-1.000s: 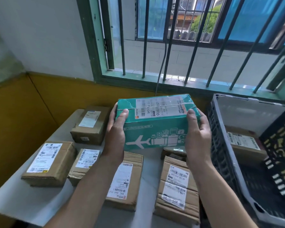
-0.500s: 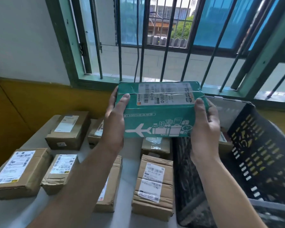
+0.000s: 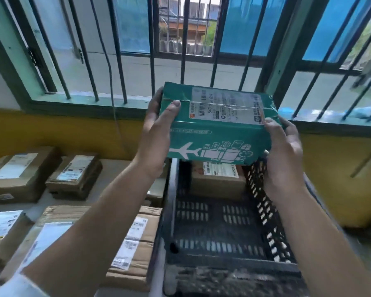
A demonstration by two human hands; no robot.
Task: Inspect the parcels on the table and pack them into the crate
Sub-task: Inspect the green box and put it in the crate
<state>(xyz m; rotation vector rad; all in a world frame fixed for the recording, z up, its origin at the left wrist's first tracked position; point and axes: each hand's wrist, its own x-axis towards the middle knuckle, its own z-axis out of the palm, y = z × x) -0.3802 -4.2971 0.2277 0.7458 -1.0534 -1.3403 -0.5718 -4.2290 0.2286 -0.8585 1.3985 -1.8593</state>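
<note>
While both hands, left hand [image 3: 156, 142] and right hand [image 3: 284, 155], grip the green parcel [image 3: 219, 125] with curled fingers, it hangs above the black crate [image 3: 219, 224]; brown parcels [image 3: 73, 176] lie left.

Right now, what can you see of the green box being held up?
A teal cardboard parcel, oblong, with a white aeroplane and luggage printed on its near side. A white barcode label lies on top under clear tape. It is held roughly level in the air over the dark slotted crate, the left hand gripping its left end, the right hand its right end.
</note>
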